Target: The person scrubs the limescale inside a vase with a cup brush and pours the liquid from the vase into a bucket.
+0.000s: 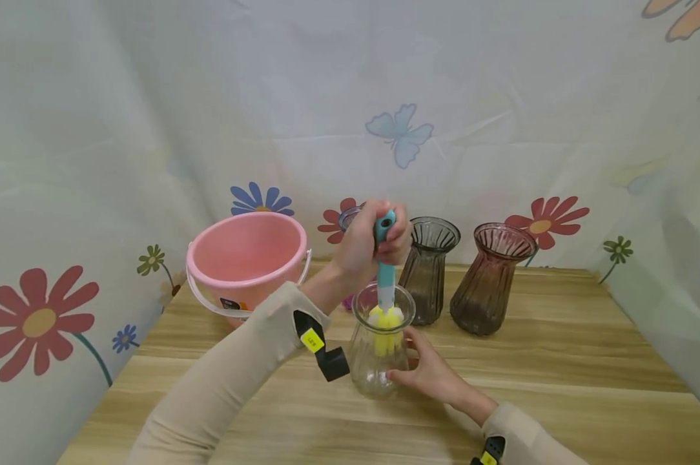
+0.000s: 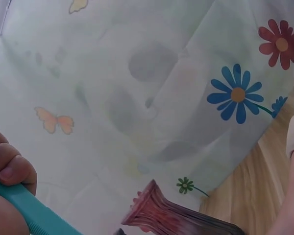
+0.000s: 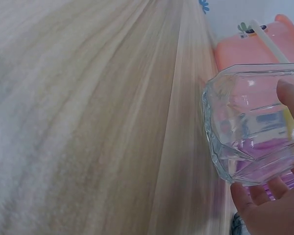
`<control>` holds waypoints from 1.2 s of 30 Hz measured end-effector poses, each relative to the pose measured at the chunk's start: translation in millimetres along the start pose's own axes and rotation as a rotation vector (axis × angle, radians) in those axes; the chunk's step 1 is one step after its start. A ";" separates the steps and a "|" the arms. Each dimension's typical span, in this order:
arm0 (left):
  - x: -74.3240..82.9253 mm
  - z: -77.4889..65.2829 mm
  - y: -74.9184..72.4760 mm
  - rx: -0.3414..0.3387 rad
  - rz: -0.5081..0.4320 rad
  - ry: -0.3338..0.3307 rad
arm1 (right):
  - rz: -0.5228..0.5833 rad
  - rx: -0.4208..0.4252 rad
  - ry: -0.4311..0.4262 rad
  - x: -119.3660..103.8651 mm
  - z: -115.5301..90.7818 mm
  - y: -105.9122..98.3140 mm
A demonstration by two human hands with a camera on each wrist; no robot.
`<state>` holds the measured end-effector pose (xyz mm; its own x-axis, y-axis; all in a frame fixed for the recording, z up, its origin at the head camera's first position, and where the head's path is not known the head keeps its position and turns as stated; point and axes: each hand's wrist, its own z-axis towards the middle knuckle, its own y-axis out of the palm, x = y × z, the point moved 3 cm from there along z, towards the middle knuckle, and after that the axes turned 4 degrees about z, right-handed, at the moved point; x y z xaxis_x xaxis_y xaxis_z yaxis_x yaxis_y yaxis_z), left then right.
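My left hand [image 1: 358, 245] grips the teal handle of a sponge brush [image 1: 386, 281] from above, its handle upright. The brush's yellow and white sponge head [image 1: 385, 323] is down inside a clear, ribbed glass vase [image 1: 364, 365]. Thumb and fingers of my right hand [image 1: 434, 374] hold that vase low on its right side. In the right wrist view, the fingers [image 3: 259, 193] curl against the clear glass near its base. The left wrist view catches part of the left hand [image 2: 12, 164] around the teal handle [image 2: 39, 215].
At the back left stands a pink bucket [image 1: 210, 281] with its handle lowered. A grey glass vase [image 1: 422, 284] and a reddish one [image 1: 489, 290] stand behind on the right. Another vase's rim [image 1: 345, 218] shows behind the left hand. A patterned cloth wall [image 1: 472, 129] encloses the wooden table [image 1: 559, 361].
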<state>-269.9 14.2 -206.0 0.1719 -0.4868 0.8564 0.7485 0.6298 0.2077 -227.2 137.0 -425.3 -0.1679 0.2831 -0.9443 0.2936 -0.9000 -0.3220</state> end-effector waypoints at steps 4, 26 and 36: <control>-20.2 -5.9 -3.6 0.031 -0.016 -0.044 | 0.014 0.011 0.012 4.0 0.4 0.3; -54.9 -18.0 -16.2 0.081 -0.029 -0.081 | 0.069 -0.149 0.088 10.3 -0.5 -4.6; -39.6 -14.8 -12.1 0.064 -0.042 -0.084 | 0.044 -0.077 0.113 13.0 -3.5 -6.1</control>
<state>-276.3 16.9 -249.4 0.0853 -0.4628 0.8823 0.7110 0.6487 0.2715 -227.9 147.3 -435.9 -0.0479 0.2831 -0.9579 0.3707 -0.8854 -0.2803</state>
